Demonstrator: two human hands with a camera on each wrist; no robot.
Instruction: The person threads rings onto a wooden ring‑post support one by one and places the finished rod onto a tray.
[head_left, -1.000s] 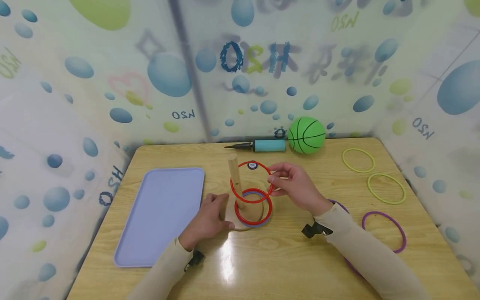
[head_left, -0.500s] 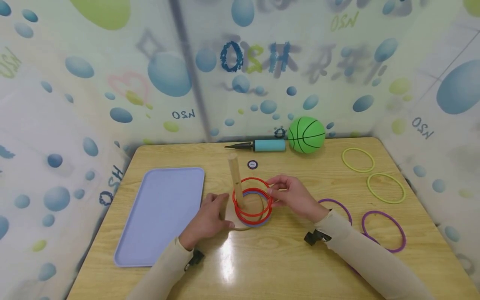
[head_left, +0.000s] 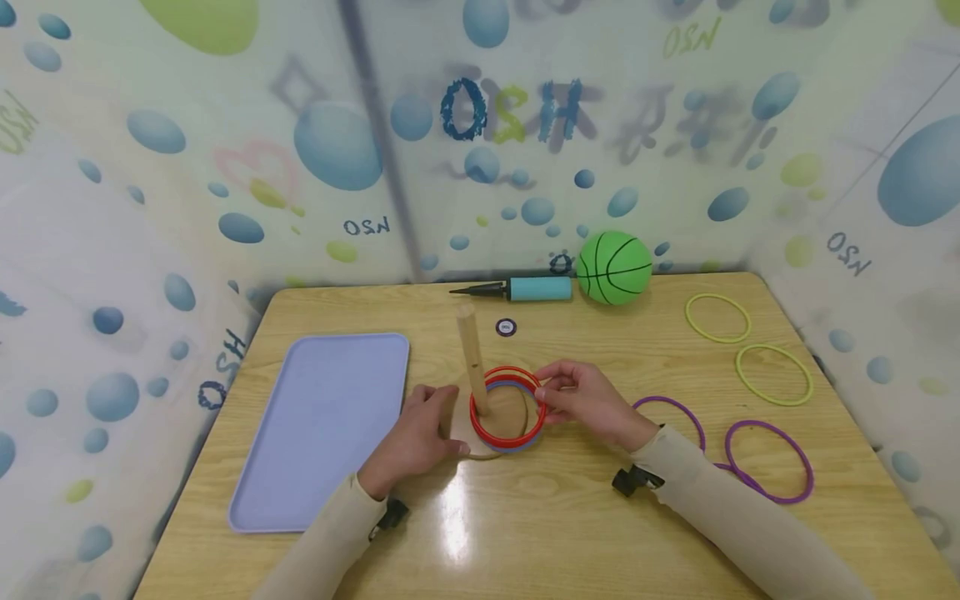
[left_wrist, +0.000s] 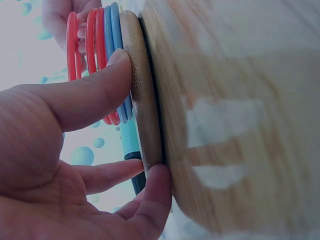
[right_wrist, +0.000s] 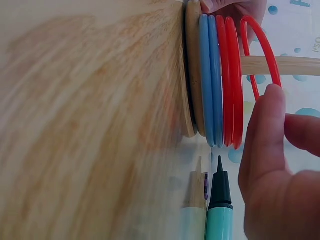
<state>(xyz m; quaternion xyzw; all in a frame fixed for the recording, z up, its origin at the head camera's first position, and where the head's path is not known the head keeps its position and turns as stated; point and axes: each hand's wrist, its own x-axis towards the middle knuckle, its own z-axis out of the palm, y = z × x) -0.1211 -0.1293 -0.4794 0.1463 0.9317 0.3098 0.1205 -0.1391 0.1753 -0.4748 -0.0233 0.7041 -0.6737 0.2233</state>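
A ring toss stand has an upright wooden peg (head_left: 469,354) on a round wooden base (left_wrist: 145,95). My left hand (head_left: 422,437) grips the base's left side, thumb at the front edge and fingers farther back. Blue rings (right_wrist: 210,90) lie round the peg on the base, with red rings (right_wrist: 232,100) stacked over them. Between thumb and fingers, my right hand (head_left: 588,402) pinches another red ring (right_wrist: 270,47) at its right side. This ring encircles the peg just above the stack and is slightly tilted, with a gap under it in both wrist views.
Left of the stand lies a lavender tray (head_left: 322,433). Behind are a blue hand pump (head_left: 538,289), a green ball (head_left: 614,268) and a small round disc (head_left: 506,327). Purple rings (head_left: 808,475) lie near the right forearm, yellow-green rings (head_left: 772,403) farther back.
The right hand has lowered the red ring down the peg, from well above the stack to close over it. My left hand has stayed at the base.
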